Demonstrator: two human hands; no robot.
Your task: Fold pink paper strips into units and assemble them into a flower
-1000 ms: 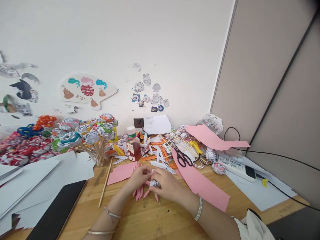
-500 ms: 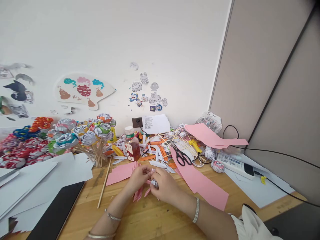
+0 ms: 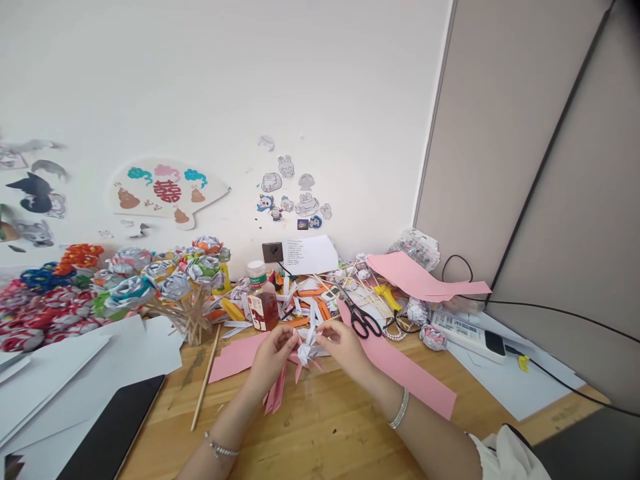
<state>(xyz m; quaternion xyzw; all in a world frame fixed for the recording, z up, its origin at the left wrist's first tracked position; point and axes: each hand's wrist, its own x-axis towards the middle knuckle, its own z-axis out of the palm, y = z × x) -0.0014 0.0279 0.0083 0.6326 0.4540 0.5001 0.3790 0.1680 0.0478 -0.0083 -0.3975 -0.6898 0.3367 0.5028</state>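
Between my two hands is a paper flower (image 3: 306,352) with a crumpled white centre and narrow pink pieces sticking out below it. My left hand (image 3: 276,352) pinches its left side with thumb and forefinger. On the other side, the fingertips of my right hand (image 3: 344,345) are closed on a white part of the flower. Folded pink paper strips (image 3: 275,395) lie on the table just under my left hand. A pink paper sheet (image 3: 233,358) lies left of that hand, and black-handled scissors (image 3: 366,323) rest on a long pink sheet (image 3: 410,373) to the right.
Behind my hands stand a glue bottle (image 3: 263,300) and a heap of paper scraps (image 3: 310,308). Finished paper flowers (image 3: 133,290) crowd the left back. A wooden stick (image 3: 206,380), a black tablet (image 3: 115,427) and white sheets (image 3: 55,380) lie left. A power strip (image 3: 470,337) with cables is right.
My hands have moved apart slightly, and the flower's white centre shows more fully between them. The right hand has shifted a little up and to the right. The view has tilted slightly.
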